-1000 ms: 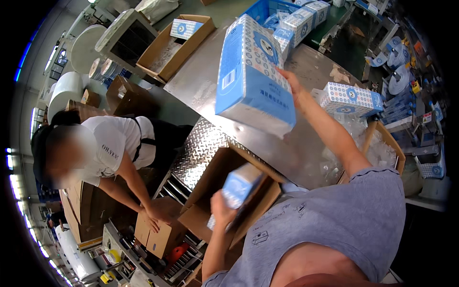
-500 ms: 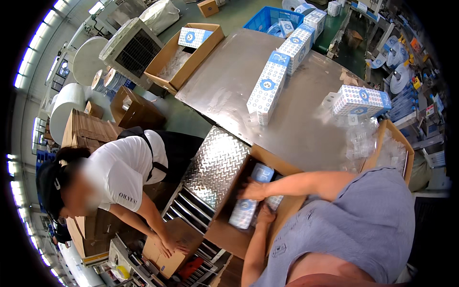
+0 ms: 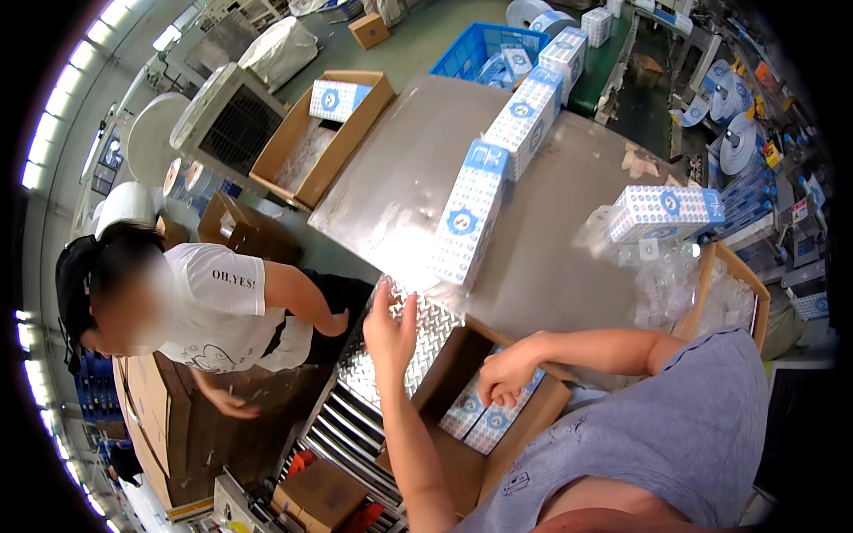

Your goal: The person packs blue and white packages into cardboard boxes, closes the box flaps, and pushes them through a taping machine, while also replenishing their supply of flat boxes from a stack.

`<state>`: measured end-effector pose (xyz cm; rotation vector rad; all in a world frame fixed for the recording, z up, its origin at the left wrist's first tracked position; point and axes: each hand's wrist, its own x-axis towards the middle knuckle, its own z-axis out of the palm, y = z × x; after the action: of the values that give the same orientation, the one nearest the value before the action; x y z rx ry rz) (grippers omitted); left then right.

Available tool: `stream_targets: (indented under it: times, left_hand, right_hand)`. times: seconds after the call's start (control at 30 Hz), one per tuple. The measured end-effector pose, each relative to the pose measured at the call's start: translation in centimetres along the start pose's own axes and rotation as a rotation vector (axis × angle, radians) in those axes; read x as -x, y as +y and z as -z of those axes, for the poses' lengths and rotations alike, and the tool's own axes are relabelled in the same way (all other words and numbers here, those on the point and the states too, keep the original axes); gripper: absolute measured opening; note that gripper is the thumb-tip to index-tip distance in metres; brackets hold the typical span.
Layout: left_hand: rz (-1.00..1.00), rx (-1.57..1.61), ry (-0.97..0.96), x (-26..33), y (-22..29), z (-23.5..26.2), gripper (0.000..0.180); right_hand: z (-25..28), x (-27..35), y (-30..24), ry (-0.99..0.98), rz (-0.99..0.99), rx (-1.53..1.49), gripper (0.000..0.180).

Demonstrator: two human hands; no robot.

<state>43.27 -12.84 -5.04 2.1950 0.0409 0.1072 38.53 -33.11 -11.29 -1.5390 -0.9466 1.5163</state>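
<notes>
Counting two blue-and-white packs (image 3: 465, 414) in the carton (image 3: 526, 437), more packs (image 3: 464, 218) on the tabletop (image 3: 577, 266), we have our left hand (image 3: 389, 336) empty; grip unclear for our right hand (image 3: 511, 370).

Our right hand (image 3: 512, 368) over blue-and-white packs (image 3: 463, 412) in the carton (image 3: 549, 405), our left hand (image 3: 388, 338) open-fingered by the tread plate (image 3: 436, 325)!

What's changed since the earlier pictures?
The left hand has let go, left the carton and risen, open, near the front pack, which has slid toward the person. The right hand now curls over two packs inside the carton. The co-worker has straightened, hands off the box. The lone pack stayed put.
</notes>
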Motion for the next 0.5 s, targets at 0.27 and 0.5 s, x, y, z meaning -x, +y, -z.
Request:
stream_targets:
  times: [0.27, 0.5]
  left_hand:
    - [0.100, -0.558, -0.246, -14.8, 1.1, -16.2, 0.130]
    - [-0.211, -0.632, -0.093, -11.8, 1.9, -2.5, 0.112]
  right_hand:
    - [12.8, 12.9, 4.1, 0.929, 0.320, 0.232, 0.014]
    - [30.7, 22.8, 13.2, 1.694, -0.447, 1.202, 0.092]
